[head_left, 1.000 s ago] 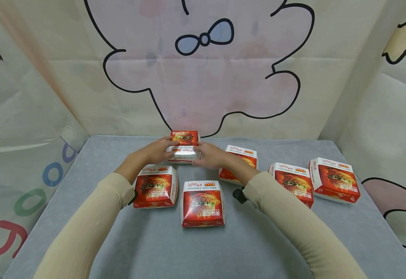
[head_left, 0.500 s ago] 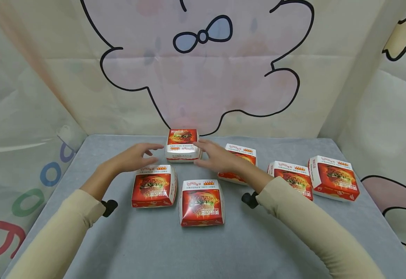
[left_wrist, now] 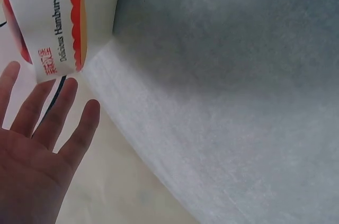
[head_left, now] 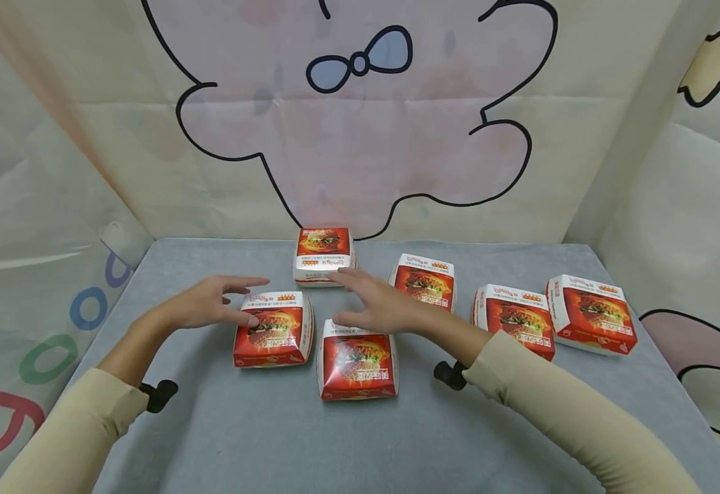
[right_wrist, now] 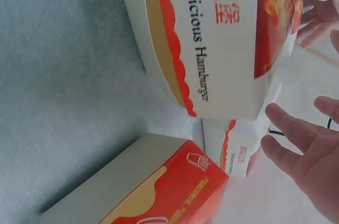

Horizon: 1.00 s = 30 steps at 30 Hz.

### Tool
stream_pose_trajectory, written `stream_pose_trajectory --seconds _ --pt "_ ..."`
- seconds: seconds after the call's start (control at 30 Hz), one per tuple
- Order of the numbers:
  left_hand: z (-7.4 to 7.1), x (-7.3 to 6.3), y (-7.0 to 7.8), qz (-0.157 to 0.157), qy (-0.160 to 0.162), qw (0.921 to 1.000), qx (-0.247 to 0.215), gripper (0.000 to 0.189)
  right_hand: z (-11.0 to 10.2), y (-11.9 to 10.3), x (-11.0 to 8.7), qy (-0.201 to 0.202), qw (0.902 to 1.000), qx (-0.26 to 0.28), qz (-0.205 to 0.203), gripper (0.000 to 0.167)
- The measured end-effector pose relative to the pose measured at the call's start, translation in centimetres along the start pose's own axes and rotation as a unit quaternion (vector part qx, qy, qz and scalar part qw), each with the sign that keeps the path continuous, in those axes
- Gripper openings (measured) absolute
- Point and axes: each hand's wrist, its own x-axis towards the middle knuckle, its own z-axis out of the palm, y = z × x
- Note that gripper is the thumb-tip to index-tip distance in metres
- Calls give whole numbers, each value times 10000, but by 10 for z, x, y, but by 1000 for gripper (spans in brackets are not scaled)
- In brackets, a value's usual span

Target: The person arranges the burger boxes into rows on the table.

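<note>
Several red and white hamburger boxes lie on the grey table. My left hand (head_left: 208,302), fingers stretched, hovers over the left edge of the left box (head_left: 273,336); whether the thumb touches it, I cannot tell. My right hand (head_left: 378,302) has its fingers spread above the gap between the back box (head_left: 324,257) and the front middle box (head_left: 360,367), thumb over that box's far edge. Both hands hold nothing. In the left wrist view the left fingers (left_wrist: 55,110) are beside a box's white side (left_wrist: 58,23). The right wrist view has a box (right_wrist: 228,54) near the right fingers (right_wrist: 288,128).
To the right of the right hand is another hamburger box (head_left: 425,281). Two more, a tilted box (head_left: 517,322) and the rightmost box (head_left: 594,312), lie close together. A printed cloth backdrop (head_left: 360,151) rises behind the grey table (head_left: 360,446).
Both hands have let go of the back box. The left hand has moved left and towards me; the right hand has come back towards me over the front middle box. The boxes stay put.
</note>
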Motion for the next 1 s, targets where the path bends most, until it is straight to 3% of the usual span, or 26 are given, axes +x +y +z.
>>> stream_pose_trajectory --seconds 0.43,1.0 --pt "14 4 -1 131 42 9999 -93 71 7 -5 -1 -97 9998 -166 -45 73" --pt "26 16 8 238 22 9997 -87 73 16 -8 3 -277 9990 -333 -106 70"
